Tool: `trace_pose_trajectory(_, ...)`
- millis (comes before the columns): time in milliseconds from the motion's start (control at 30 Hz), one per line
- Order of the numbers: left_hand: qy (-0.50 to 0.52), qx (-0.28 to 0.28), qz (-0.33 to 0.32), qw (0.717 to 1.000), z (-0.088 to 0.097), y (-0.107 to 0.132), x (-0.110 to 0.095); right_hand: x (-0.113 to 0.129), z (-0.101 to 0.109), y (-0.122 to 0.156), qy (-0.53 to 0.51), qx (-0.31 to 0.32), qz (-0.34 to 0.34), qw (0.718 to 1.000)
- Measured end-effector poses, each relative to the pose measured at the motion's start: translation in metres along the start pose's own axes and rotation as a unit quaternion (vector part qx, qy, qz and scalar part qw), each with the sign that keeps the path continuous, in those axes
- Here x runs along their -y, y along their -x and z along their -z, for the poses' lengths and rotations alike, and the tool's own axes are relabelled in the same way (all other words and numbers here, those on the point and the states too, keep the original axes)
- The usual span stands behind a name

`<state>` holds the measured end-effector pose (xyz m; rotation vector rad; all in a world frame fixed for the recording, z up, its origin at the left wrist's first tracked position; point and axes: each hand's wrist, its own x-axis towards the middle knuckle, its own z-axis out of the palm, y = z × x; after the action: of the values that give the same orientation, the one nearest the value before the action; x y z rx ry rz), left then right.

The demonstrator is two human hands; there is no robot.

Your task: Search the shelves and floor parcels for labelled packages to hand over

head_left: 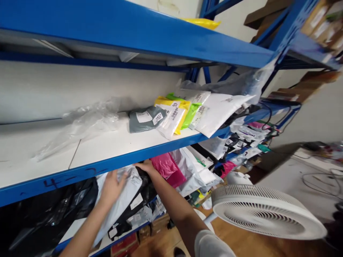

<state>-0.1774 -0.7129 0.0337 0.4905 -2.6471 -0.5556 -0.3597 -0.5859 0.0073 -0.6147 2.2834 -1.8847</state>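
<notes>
- Blue shelf beam (115, 161): "4-2", hand-marked, dark.
- Grey mailer (135, 125): sticker, apparently "7#11".
- White packet (169, 127) beside it: "5009", slanted.
- Yellow packet (185, 105): seemingly "09".
- Rear white packet (191, 95): "300", last digit unclear.
- Other labels: too blurred.

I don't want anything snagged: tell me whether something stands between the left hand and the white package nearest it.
Nothing visible does: the left hand lies right on the white package. The blue shelf edge runs above them, and the right hand reaches in to the package's right.
</notes>
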Motion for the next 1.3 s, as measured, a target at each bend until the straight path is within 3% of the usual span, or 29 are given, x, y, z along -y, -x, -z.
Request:
trace_pose_trajectory(67, -0.008, 0.026, -0.073, 0.997, -0.028, 0.028, -0.050, -0.010, 0.030, 0.016, 0.004, -0.025, 0.013, 1.000)
trace_pose_trajectory(167, -0.085, 0.036, -0.085, 0.992, -0.083, 0.061, -0.098, -0.042, 0.086, 0.050, 0.018, -0.136, 0.027, 0.990)
trace_pose_trajectory(233, -0.124, 0.024, -0.093, 0.988, -0.113, 0.066, -0.108, -0.070, 0.115, 0.072, 0.025, -0.241, -0.001, 0.970)
trace_pose_trajectory(300, -0.147, 0.021, -0.107, 0.983, -0.127, 0.059, -0.104, -0.095, 0.127, 0.087, 0.021, -0.262, -0.039, 0.964)
trace_pose_trajectory(367, -0.143, 0.018, -0.125, 0.982, -0.125, 0.046, -0.090, -0.110, 0.122, 0.093, 0.015, -0.228, -0.061, 0.972)
trace_pose_trajectory(433, -0.111, -0.007, -0.135, 0.985, -0.111, 0.031, -0.074, -0.114, 0.108, 0.092, 0.016, -0.201, -0.071, 0.977)
trace_pose_trajectory(567, -0.031, -0.112, -0.112, 0.987, -0.078, 0.014, -0.048, -0.096, 0.088, 0.080, 0.054, -0.215, -0.064, 0.973)
trace_pose_trajectory(633, -0.029, -0.134, -0.104, 0.985, -0.073, 0.015, -0.047, -0.081, 0.084, 0.072, 0.098, -0.229, -0.061, 0.967)
trace_pose_trajectory(700, -0.058, -0.118, -0.116, 0.984, -0.081, 0.022, -0.055, -0.066, 0.079, 0.066, 0.154, -0.223, -0.056, 0.961)
trace_pose_trajectory(800, -0.109, -0.109, -0.120, 0.981, -0.107, 0.034, -0.075, -0.050, 0.062, 0.058, 0.210, -0.190, -0.024, 0.959)
trace_pose_trajectory(967, -0.129, -0.120, -0.095, 0.980, -0.137, 0.041, -0.089, -0.041, 0.044, 0.052, 0.227, -0.129, 0.018, 0.965)
trace_pose_trajectory(1067, -0.150, -0.112, -0.091, 0.978, -0.141, 0.040, -0.087, -0.044, 0.059, 0.053, 0.242, -0.075, 0.059, 0.965)
trace_pose_trajectory(1167, -0.154, -0.100, -0.093, 0.979, -0.136, 0.037, -0.083, -0.051, 0.094, 0.055, 0.264, 0.004, 0.117, 0.958)
trace_pose_trajectory(1300, -0.039, -0.110, -0.080, 0.990, -0.113, 0.024, -0.068, -0.062, 0.135, 0.046, 0.338, 0.022, 0.126, 0.933)
